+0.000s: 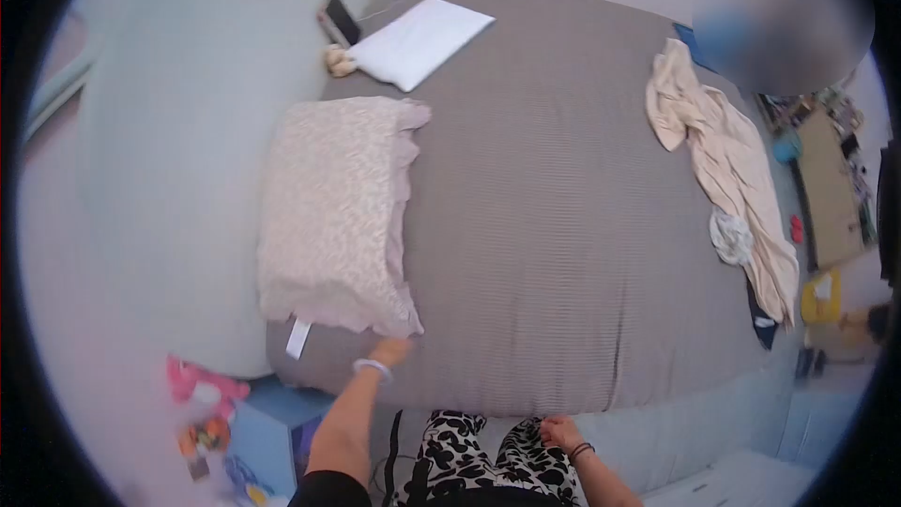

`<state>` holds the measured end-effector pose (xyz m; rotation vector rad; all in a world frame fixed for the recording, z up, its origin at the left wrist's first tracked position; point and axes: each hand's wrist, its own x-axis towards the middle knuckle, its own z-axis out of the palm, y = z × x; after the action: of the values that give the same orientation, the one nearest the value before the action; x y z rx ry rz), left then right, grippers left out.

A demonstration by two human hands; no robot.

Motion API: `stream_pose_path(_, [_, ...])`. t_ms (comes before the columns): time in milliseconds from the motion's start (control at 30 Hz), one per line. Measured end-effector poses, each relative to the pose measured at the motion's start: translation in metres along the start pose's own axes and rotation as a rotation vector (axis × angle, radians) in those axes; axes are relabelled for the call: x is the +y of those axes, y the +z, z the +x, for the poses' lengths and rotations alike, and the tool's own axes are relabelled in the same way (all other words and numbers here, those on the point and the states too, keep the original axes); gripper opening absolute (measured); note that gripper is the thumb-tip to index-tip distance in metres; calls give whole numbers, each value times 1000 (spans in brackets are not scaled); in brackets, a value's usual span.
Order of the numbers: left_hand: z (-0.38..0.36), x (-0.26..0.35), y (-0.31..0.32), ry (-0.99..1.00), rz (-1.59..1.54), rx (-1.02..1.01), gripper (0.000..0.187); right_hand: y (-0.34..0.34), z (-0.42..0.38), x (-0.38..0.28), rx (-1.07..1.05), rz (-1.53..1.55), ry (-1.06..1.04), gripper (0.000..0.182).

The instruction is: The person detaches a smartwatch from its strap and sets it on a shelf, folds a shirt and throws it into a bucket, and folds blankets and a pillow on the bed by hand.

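Observation:
My left hand (389, 350) is at the near corner of a pale patterned pillow (333, 207) with a pinkish ruffled edge. Its fingers are blurred beside the ruffle, and a light bracelet circles the wrist. My right hand (560, 432), with dark bands at the wrist, has its fingers curled in at the near edge of the grey bedspread (535, 207), right against my black-and-white trousers (460, 451). What those fingers hold, if anything, I cannot tell. A white tag (297, 339) sticks out beneath the pillow's near end.
A white pillow (422, 42) lies at the far left of the bed, near a small plush toy (339, 61) and a dark boxy object (339, 21). Cream clothing (718, 150) and a whitish crumpled cloth (731, 237) lie along the right side. A blue cabinet (263, 427) stands at the lower left.

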<state>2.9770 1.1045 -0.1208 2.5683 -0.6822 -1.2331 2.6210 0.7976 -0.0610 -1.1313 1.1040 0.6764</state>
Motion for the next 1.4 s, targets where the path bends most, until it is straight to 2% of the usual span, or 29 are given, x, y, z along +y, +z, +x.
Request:
stream_pose_path(33, [-26, 44, 25, 83, 66, -159, 33, -15, -12, 7, 2, 16, 51, 27])
stream_pose_path(67, [-59, 81, 46, 312, 146, -204, 33, -28, -25, 12, -24, -9, 46, 27])
stream_pose_path(100, [-75, 110, 77, 371, 162, -296, 35, -43, -38, 17, -42, 74, 12, 29])
stream_pose_path(133, [-76, 123, 136, 186, 90, -422, 40, -60, -46, 26, -57, 156, -29, 31])
stream_pose_path(233, [-121, 202, 206, 143, -76, -407, 45, -120, -63, 54, -19, 197, -62, 26])
stream_pose_path(300, [-144, 261, 190, 261, -155, -452, 45, -170, -73, 75, -2, 226, -51, 30])
stream_pose_path(367, [-134, 287, 204, 286, -92, -413, 45, -228, -77, 98, 114, 179, -54, 30])
stream_pose_path(433, [-133, 312, 198, 334, -16, -392, 45, -275, -91, 119, 245, 306, -87, 22])
stream_pose_path(500, [-133, 337, 160, 193, -188, -232, 46, -311, -105, 141, 332, 419, -93, 14])
stream_pose_path(567, [-108, 329, 156, 200, -169, -144, 45, -324, -133, 156, 401, 609, -135, 12])
stream_pose_path(633, [-88, 324, 145, 133, -278, -155, 41, -326, -143, 188, 510, 720, -172, 13])
stream_pose_path(700, [-58, 322, 139, 54, -232, -208, 40, -303, -152, 226, 581, 872, -168, 12])
stream_pose_path(767, [-21, 308, 157, -4, 2, -192, 37, -294, -155, 271, 576, 937, -144, 11])
stream_pose_path(800, [-13, 329, 165, 29, 15, -212, 37, -284, -167, 282, 562, 956, -83, 10])
stream_pose_path(867, [-15, 357, 164, 174, 453, -187, 37, -268, -176, 307, 527, 996, -14, 10])
stream_pose_path(900, [-19, 373, 169, 166, 480, -190, 37, -265, -169, 336, 550, 800, 22, 8])
stream_pose_path(933, [-23, 397, 179, 120, 242, -278, 37, -262, -161, 358, 567, 604, 47, 7])
stream_pose_path(967, [-24, 426, 188, 79, -4, -356, 38, -266, -159, 366, 557, 623, 39, 7])
stream_pose_path(1000, [-28, 460, 194, 83, 6, -348, 38, -278, -161, 372, 618, 71, -157, 7])
stream_pose_path(1033, [-39, 493, 202, 56, -60, -431, 40, -295, -162, 384, 649, -497, -341, 6])
stream_pose_path(1067, [-45, 519, 217, 25, -135, -513, 41, -313, -144, 409, 655, -747, -365, 11])
stream_pose_path(1100, [-35, 531, 237, 20, -151, -507, 41, -328, -124, 418, 670, 48, 22, 18])
stream_pose_path(1167, [-7, 561, 280, 122, 114, -481, 41, -374, -123, 434, 816, 1, -1, 22])
stream_pose_path(1200, [1, 582, 301, 104, 102, -474, 41, -405, -141, 441, 805, -426, -203, 22])
stream_pose_path(1233, [5, 603, 316, 203, 292, -434, 41, -428, -170, 433, 781, -428, -205, 22])
stream_pose_path(1267, [7, 630, 330, 308, 477, -389, 41, -457, -198, 421, 728, 284, -169, 20])
stream_pose_path(1300, [6, 663, 342, 297, 386, -384, 41, -487, -218, 414, 618, 987, -112, 20])
stream_pose_path(1333, [5, 701, 351, 288, 300, -381, 41, -513, -231, 417, 609, 983, -109, 20])
stream_pose_path(1400, [4, 771, 366, 469, 131, -157, 36, -563, -250, 439, 621, 1169, -200, 15])
